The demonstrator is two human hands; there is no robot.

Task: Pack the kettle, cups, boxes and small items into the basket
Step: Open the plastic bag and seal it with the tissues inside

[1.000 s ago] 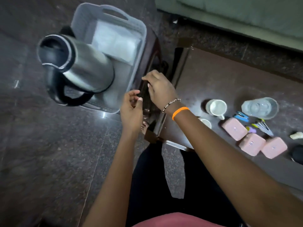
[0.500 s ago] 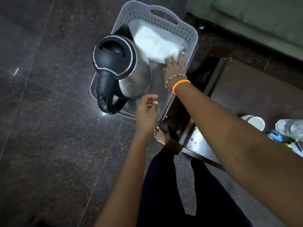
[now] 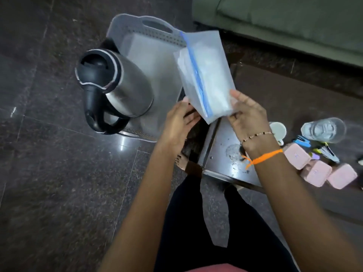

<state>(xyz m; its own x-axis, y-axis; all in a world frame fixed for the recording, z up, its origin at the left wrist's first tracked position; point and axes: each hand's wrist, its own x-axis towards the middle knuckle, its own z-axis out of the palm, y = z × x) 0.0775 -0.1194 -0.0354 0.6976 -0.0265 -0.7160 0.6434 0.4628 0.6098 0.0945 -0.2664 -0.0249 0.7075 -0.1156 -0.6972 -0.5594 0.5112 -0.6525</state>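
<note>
Right hand (image 3: 248,112) pinching a zip bag (image 3: 206,75) above the basket (image 3: 137,30); left hand (image 3: 178,120) loose-fingered beside it, holding nothing. Kettle (image 3: 117,87) already in the basket. Cups (image 3: 278,129) and pink boxes (image 3: 314,172) waiting on the worktop (image 3: 218,154). Next, probably: bag aside, cups in.

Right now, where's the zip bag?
Head view, upper centre: the zip bag is held up above the basket's right edge, right hand pinching its lower corner, kettle to its left.
</note>
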